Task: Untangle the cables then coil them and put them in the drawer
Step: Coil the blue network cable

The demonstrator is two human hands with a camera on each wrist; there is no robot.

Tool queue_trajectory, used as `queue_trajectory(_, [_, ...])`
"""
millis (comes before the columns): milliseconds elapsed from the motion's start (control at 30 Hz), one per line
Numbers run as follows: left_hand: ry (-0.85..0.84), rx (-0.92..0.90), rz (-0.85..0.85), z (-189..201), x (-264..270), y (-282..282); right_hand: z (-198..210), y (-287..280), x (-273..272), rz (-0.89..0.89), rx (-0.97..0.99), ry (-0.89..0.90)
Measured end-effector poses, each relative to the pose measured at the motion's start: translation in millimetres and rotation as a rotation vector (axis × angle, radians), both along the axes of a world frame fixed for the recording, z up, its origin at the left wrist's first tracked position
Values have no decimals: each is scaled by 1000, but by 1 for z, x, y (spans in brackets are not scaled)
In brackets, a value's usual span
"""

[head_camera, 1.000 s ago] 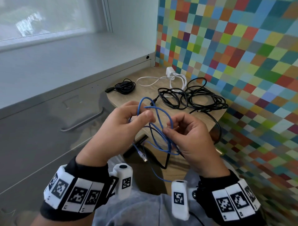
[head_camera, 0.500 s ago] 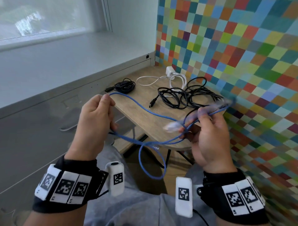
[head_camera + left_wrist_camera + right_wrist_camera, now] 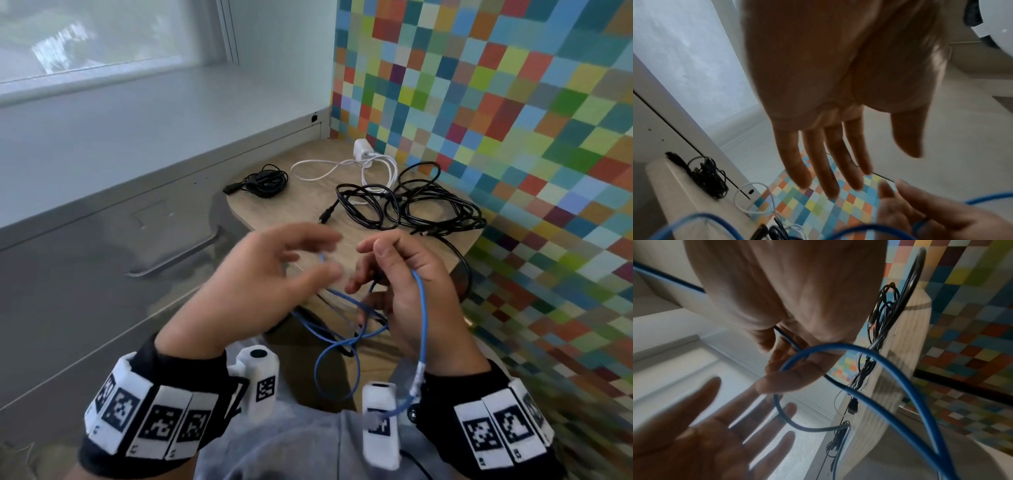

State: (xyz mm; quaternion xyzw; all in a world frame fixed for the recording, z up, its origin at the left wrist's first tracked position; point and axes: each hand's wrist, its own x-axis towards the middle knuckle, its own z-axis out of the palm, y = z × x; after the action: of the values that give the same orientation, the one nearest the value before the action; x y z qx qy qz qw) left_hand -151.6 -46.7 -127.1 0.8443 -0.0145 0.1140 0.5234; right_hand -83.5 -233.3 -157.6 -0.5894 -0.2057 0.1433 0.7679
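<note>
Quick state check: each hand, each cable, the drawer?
left hand: open, fingers spread, holding nothing
right hand: grips blue cable
blue cable: loose loops, uncoiled
black cables: tangled on table
white charger cable: loose
small black cable: bundled
drawer: closed

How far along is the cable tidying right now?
Done: one small black bundle sits coiled on the table. In hand: the right hand grips the blue cable; the left hand is open. Left: the tangled black cables and white charger cable.

Daylight from window (image 3: 102, 34) upper left, soft shadows. Left hand (image 3: 260, 284) motion-blurred in all views. Wrist views dimmer, hands backlit, strong wide-angle edge distortion.
</note>
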Motion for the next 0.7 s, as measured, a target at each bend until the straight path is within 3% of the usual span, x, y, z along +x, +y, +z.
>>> queue_trajectory(100, [180, 80, -166, -5, 0, -8, -1, 2, 0, -37, -1, -3])
queue_trajectory(200, [284, 320, -137, -9, 2, -6, -2, -3, 2, -70, 33, 38])
queue_trajectory(267, [268, 341, -110, -10, 1, -2, -1, -5, 5, -88, 38, 49])
queue_trajectory(567, [-185, -276, 303, -5, 4, 20, 0, -15, 18, -198, 17, 122])
queue_trajectory(700, [-233, -378, 343, -3, 6, 16, -1, -8, 15, -99, -21, 189])
